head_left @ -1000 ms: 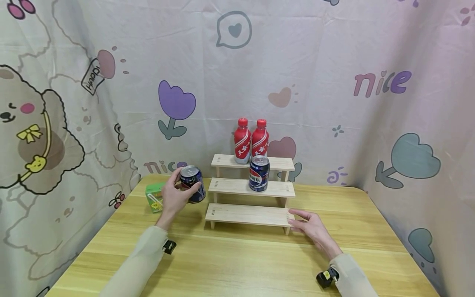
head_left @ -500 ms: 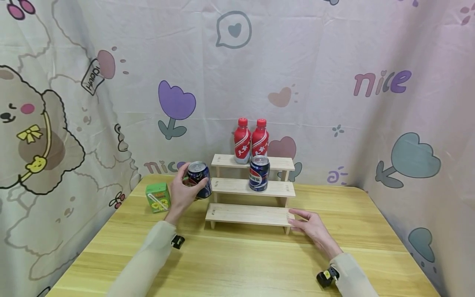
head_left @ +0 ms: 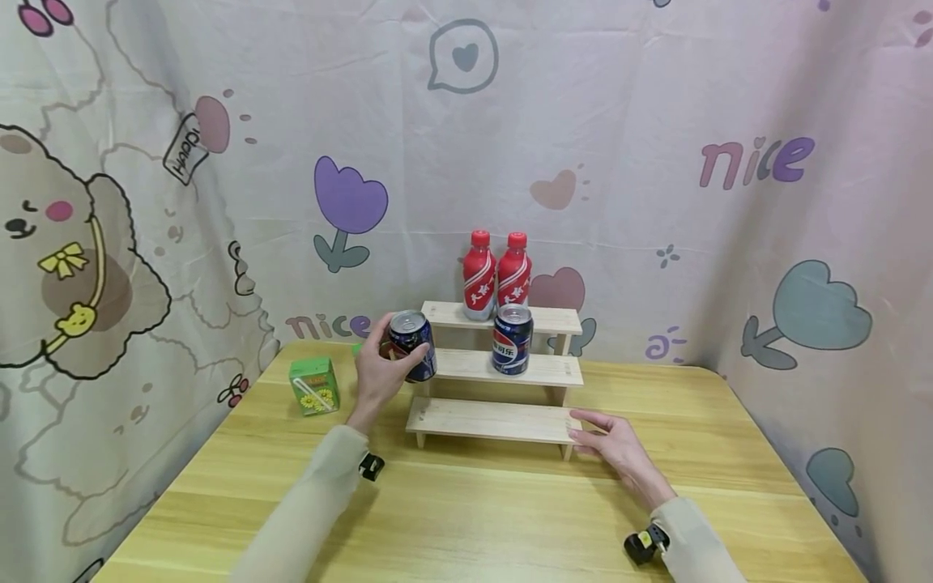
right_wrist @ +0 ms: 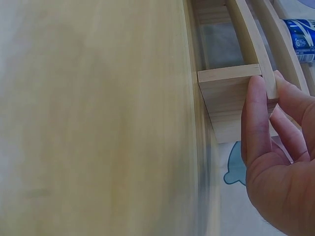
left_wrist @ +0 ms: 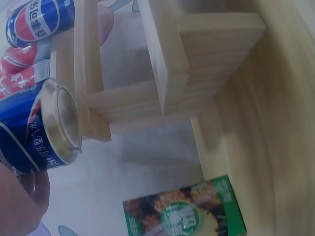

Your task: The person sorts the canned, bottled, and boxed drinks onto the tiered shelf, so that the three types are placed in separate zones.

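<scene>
My left hand [head_left: 382,368] grips a dark blue soda can [head_left: 414,346], held upright off the table by the left end of the middle step of a wooden three-step shelf [head_left: 466,417]. In the left wrist view the held can [left_wrist: 29,130] shows its silver top. My right hand [head_left: 619,449] pinches the right end of the bottom step; the right wrist view has the thumb and a finger on either side of the board. Another blue can [head_left: 513,340] stands right of centre on the middle step. Two red bottles [head_left: 479,277] stand on the top step.
A green drink carton [head_left: 315,387] with a straw stands on the table, left of the shelf. A brown and green box [left_wrist: 182,211] appears in the left wrist view. A patterned curtain [head_left: 619,121] hangs behind the wooden table [head_left: 496,518].
My left hand has carried its can to the right and slightly up, from beside the green carton to the middle step's left end. The right hand keeps its place on the shelf.
</scene>
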